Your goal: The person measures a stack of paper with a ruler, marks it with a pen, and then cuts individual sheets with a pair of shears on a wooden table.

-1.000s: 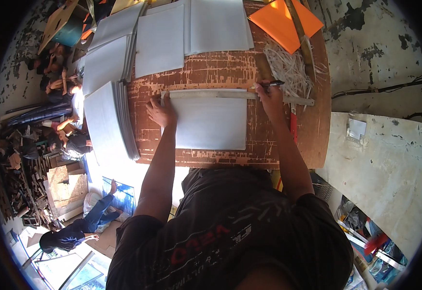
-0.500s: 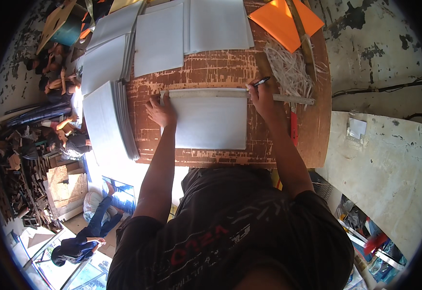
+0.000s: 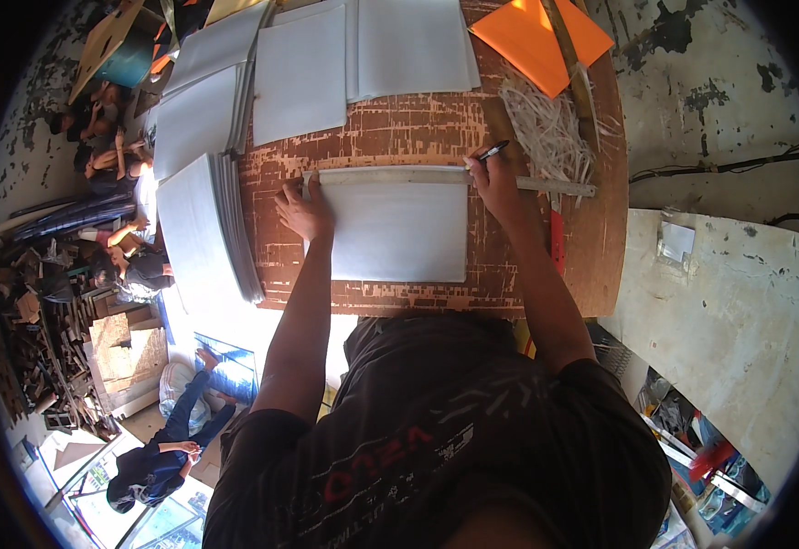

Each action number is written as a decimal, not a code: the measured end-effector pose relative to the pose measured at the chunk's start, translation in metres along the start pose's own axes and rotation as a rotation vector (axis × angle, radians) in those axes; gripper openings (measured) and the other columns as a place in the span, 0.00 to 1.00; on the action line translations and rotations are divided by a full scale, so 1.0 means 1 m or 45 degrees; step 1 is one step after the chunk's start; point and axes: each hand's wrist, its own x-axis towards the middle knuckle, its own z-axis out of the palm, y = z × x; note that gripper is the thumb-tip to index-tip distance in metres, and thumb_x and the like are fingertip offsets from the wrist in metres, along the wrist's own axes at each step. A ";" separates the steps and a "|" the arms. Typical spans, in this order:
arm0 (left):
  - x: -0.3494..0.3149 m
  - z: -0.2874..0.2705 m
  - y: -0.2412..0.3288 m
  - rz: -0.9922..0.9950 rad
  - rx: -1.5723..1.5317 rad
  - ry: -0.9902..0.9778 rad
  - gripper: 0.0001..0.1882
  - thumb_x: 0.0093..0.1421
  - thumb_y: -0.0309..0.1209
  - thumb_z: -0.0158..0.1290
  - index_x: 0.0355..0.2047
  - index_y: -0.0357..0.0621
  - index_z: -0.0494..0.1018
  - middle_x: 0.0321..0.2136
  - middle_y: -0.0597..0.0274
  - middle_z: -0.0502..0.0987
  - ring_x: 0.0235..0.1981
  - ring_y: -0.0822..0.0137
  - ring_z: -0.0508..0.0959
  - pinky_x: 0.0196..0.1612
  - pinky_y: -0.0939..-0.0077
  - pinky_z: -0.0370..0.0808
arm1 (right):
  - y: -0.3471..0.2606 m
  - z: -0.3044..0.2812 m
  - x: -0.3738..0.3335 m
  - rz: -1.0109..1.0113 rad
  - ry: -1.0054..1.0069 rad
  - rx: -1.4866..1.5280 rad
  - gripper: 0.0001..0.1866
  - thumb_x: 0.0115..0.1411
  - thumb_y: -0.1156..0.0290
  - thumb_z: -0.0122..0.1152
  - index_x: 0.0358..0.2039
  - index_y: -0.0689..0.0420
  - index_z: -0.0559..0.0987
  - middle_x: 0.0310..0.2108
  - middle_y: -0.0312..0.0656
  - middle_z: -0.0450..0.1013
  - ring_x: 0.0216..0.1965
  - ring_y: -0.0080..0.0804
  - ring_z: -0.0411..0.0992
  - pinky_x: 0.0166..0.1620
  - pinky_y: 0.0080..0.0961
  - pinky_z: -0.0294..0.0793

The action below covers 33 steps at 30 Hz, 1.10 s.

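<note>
A white sheet (image 3: 399, 233) lies on the worn brown tabletop in front of me, with a long pale ruler (image 3: 381, 177) along its far edge. My left hand (image 3: 306, 212) presses on the ruler's left end and the sheet's left side, its fingers spread. Near the sheet's far right corner, my right hand (image 3: 498, 183) grips a black pen (image 3: 493, 150). The pen's point is at the ruler's far edge, and whether it touches the sheet I cannot tell. Beyond my right hand, the ruler runs out past the sheet.
Stacked white sheets (image 3: 200, 224) stand along the table's left side, with more sheets (image 3: 300, 78) at the back. Shredded strips (image 3: 550, 128), an orange folded sheet (image 3: 527, 41) and a red tool (image 3: 557, 240) lie on the right. Other people (image 3: 157, 471) sit off to the left.
The pen's point has shifted very slightly left and away from me. My left hand and the ruler stay in place. A seated person at the lower left has shifted a little.
</note>
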 end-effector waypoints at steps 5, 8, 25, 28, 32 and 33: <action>0.000 -0.002 0.001 -0.014 -0.015 -0.021 0.23 0.61 0.56 0.58 0.44 0.53 0.75 0.44 0.55 0.73 0.50 0.49 0.73 0.53 0.47 0.66 | 0.004 0.001 0.000 0.018 -0.005 0.030 0.11 0.67 0.68 0.62 0.37 0.63 0.73 0.26 0.50 0.76 0.28 0.50 0.77 0.32 0.39 0.75; 0.001 -0.001 0.001 -0.010 -0.027 -0.021 0.24 0.61 0.57 0.58 0.45 0.53 0.75 0.44 0.55 0.73 0.50 0.49 0.73 0.53 0.47 0.66 | 0.003 0.000 0.002 0.005 -0.016 0.032 0.11 0.67 0.69 0.62 0.37 0.63 0.72 0.25 0.49 0.76 0.27 0.47 0.77 0.32 0.37 0.75; 0.021 -0.010 -0.041 0.026 -0.660 -0.246 0.18 0.63 0.46 0.58 0.37 0.43 0.78 0.33 0.56 0.78 0.40 0.51 0.77 0.47 0.55 0.72 | -0.017 -0.047 -0.010 -0.458 -0.224 -0.673 0.14 0.58 0.67 0.68 0.44 0.50 0.78 0.38 0.43 0.71 0.48 0.48 0.68 0.51 0.48 0.65; 0.010 -0.031 -0.060 -0.005 -0.459 -0.150 0.16 0.65 0.41 0.56 0.38 0.37 0.78 0.34 0.50 0.80 0.37 0.51 0.78 0.43 0.56 0.73 | -0.015 -0.049 -0.008 -0.537 -0.235 -0.673 0.14 0.58 0.62 0.68 0.43 0.50 0.78 0.38 0.44 0.69 0.46 0.48 0.68 0.50 0.46 0.63; -0.033 -0.075 -0.065 -0.175 -0.410 -0.144 0.17 0.67 0.40 0.54 0.37 0.36 0.77 0.35 0.45 0.79 0.38 0.46 0.77 0.44 0.51 0.72 | -0.014 -0.056 -0.010 -0.523 -0.259 -0.660 0.14 0.60 0.66 0.66 0.46 0.53 0.78 0.40 0.48 0.69 0.45 0.52 0.69 0.48 0.47 0.65; -0.042 -0.086 -0.067 -0.275 -0.421 -0.180 0.16 0.67 0.40 0.53 0.37 0.36 0.76 0.34 0.45 0.79 0.39 0.44 0.76 0.45 0.50 0.71 | -0.014 -0.059 -0.012 -0.534 -0.267 -0.649 0.14 0.60 0.66 0.66 0.46 0.53 0.78 0.40 0.48 0.69 0.45 0.52 0.69 0.48 0.47 0.65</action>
